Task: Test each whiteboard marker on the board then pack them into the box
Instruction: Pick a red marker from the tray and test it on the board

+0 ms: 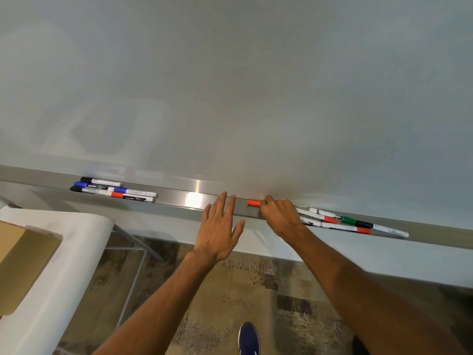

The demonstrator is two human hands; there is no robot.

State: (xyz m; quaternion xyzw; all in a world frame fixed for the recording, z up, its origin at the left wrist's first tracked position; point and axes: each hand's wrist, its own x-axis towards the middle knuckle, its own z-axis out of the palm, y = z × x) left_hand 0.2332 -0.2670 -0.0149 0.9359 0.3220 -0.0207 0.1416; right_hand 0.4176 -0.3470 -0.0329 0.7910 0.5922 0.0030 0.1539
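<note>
A large whiteboard (230,85) fills the upper view, with a metal tray (179,198) along its bottom edge. My right hand (279,216) is shut on a red-capped marker (253,202) at the tray; only the cap end shows. Just to its left, my left hand (221,226) hovers open with fingers spread over the tray edge. Several markers (115,190) with black, blue and red caps lie at the tray's left. Several more markers (350,222), red, green and black capped, lie to the right of my right hand. A cardboard box (23,262) sits at the lower left.
The box rests on a white table (66,278) with grey metal legs (135,254). Below is patterned carpet (230,290), and a blue shoe (248,338) shows at the bottom.
</note>
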